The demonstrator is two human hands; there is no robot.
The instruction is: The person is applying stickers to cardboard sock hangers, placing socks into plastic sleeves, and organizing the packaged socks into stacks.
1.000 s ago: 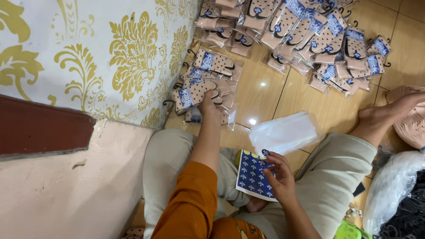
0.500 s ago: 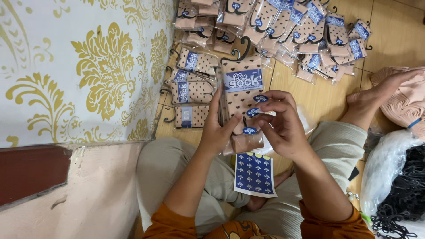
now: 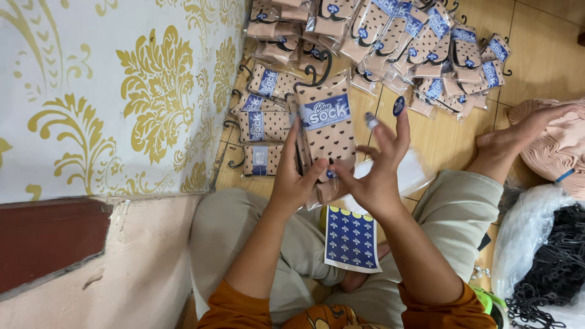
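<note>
My left hand (image 3: 295, 176) grips a clear-wrapped pack of tan dotted socks (image 3: 329, 131) with a blue label and a black hook, held upright over my lap. My right hand (image 3: 375, 173) is beside it, thumb pressed on the pack's lower front and the other fingers spread. Small round blue stickers cling to two raised fingertips. A blue sticker sheet (image 3: 352, 237) lies on my thigh. An empty clear bag (image 3: 417, 173) lies under my right hand.
A big heap of similar sock packs (image 3: 396, 30) covers the wooden floor ahead, and a few more packs (image 3: 262, 125) lie along the gold-patterned wall (image 3: 122, 91). My bare foot (image 3: 518, 137) rests by pink fabric (image 3: 557, 149). A plastic bag of black hooks (image 3: 548, 268) sits at right.
My left hand took a pack from the floor by the wall and raised it. My right hand came up from the sticker sheet to the pack, then spread its fingers.
</note>
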